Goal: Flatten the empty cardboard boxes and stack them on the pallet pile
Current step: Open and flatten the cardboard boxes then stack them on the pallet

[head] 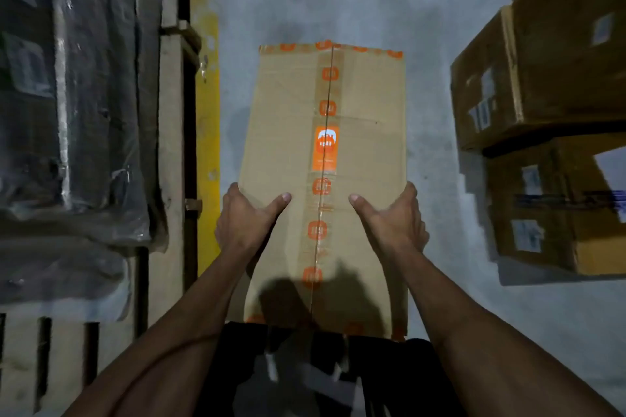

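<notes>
Bottom of frame: both forearms run up from the lower corners to a cardboard box (pixel 325 179) held at frame centre, above the grey floor (pixel 433 200).

Left hand (pixel 244 217) clamps the box's left edge, thumb laid flat on the top face, fingers wrapped out of sight. Right hand (pixel 393 217) mirrors it on the right edge. Both grips are closed on the box at the same height, neither hand nearer.

The box's long axis runs from the body toward the top of the frame, along a taped centre seam (pixel 323 132) with orange marks. The seam looks intact, so the box is judged not yet flattened. Most of its length lies beyond the grip, away from the body.

Left of frame: a wooden pallet (pixel 171 132) carrying dark plastic-wrapped goods (pixel 74 95), with a yellow line (pixel 206 95) between it and the box. Whether this is the target pile cannot be told.

Right of frame: stacked brown cartons (pixel 555 78), well apart from the box. Open floor lies ahead and on either side of the box.
</notes>
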Demonstrator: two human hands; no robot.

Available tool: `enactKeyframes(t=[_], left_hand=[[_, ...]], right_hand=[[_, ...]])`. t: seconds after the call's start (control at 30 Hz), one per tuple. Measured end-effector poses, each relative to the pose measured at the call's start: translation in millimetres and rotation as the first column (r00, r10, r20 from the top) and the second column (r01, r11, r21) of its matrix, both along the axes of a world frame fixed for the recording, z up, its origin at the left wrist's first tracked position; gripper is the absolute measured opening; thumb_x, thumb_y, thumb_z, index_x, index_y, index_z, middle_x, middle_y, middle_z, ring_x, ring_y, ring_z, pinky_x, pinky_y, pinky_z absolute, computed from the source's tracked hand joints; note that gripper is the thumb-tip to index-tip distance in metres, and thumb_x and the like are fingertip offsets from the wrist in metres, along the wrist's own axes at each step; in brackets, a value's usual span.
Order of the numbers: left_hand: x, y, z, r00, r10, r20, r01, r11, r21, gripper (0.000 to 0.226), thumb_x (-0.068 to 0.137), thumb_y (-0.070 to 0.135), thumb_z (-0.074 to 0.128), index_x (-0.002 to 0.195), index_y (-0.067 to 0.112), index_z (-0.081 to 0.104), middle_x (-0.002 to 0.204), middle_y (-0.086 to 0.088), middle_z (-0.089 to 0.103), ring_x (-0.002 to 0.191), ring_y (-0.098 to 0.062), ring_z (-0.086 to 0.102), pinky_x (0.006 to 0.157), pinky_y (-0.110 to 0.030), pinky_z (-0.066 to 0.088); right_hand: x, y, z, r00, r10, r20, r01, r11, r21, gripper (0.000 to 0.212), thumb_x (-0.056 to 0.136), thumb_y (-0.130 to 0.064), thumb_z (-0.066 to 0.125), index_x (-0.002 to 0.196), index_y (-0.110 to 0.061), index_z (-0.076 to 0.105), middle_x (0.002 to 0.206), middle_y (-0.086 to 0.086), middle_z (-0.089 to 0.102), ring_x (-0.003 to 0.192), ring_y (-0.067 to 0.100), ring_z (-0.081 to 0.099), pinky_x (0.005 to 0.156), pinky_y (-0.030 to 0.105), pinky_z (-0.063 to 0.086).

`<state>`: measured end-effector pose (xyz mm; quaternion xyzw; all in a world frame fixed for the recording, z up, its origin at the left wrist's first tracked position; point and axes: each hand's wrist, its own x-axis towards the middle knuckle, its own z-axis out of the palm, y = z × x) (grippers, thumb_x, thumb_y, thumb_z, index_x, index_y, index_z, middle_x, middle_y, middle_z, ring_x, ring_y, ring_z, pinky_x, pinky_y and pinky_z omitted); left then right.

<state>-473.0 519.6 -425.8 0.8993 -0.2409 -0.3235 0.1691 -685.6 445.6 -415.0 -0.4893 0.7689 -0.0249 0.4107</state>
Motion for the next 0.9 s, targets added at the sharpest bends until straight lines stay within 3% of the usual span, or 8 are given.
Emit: enactKeyframes(t=[0.27, 0.53, 0.73, 0.9], left_hand=[[6.3, -29.9, -77.3, 1.0, -0.01, 0.001, 0.01, 0.999, -0.035, 0.092, 0.068, 0.072, 0.073, 0.133, 0.013, 0.045, 0.136, -0.007, 0.054, 0.122, -0.035, 0.054, 0.099, -0.05, 0.044], [-1.7, -10.3, -144.7, 0.999, -0.043, 0.028, 0.044, 0.999, -0.025, 0.096, 0.074, 0.07, 0.069, 0.142, 0.01, 0.037, 0.142, -0.01, 0.05, 0.125, -0.037, 0.052, 0.1, -0.051, 0.044], [-3.1, -5.4, -154.7, 0.991, -0.118, 0.062, 0.121, 0.991, -0.053, 0.1, 0.08, 0.069, 0.065, 0.149, 0.007, 0.027, 0.15, -0.013, 0.041, 0.131, -0.037, 0.047, 0.102, -0.05, 0.042], [-2.2, 18.9, -143.7, 0.966, -0.253, 0.05, 0.256, 0.965, -0.061, 0.093, 0.087, 0.061, 0.063, 0.153, 0.012, 0.017, 0.151, -0.015, 0.038, 0.132, -0.038, 0.045, 0.101, -0.051, 0.042]], right_hand=[[8.0, -19.8, -75.0, 1.0, -0.015, 0.005, 0.015, 0.995, -0.095, 0.099, 0.076, -0.066, 0.071, 0.149, -0.018, 0.025, 0.151, 0.009, 0.042, 0.135, 0.036, 0.044, 0.11, 0.051, 0.034], [3.1, -2.5, -142.4, 1.0, 0.002, -0.007, -0.003, 0.993, -0.119, 0.101, 0.076, -0.066, 0.071, 0.149, -0.018, 0.023, 0.148, 0.009, 0.043, 0.132, 0.037, 0.046, 0.11, 0.053, 0.035], [-1.8, 3.9, -155.0, 0.997, 0.063, -0.04, -0.068, 0.988, -0.141, 0.107, 0.081, -0.07, 0.062, 0.156, -0.02, 0.005, 0.157, 0.011, 0.03, 0.137, 0.039, 0.04, 0.11, 0.053, 0.034], [-9.6, 42.9, -139.0, 0.978, 0.188, -0.087, -0.197, 0.975, -0.108, 0.092, 0.09, -0.067, 0.053, 0.157, -0.033, 0.0, 0.153, 0.011, 0.024, 0.136, 0.039, 0.038, 0.108, 0.052, 0.035]])
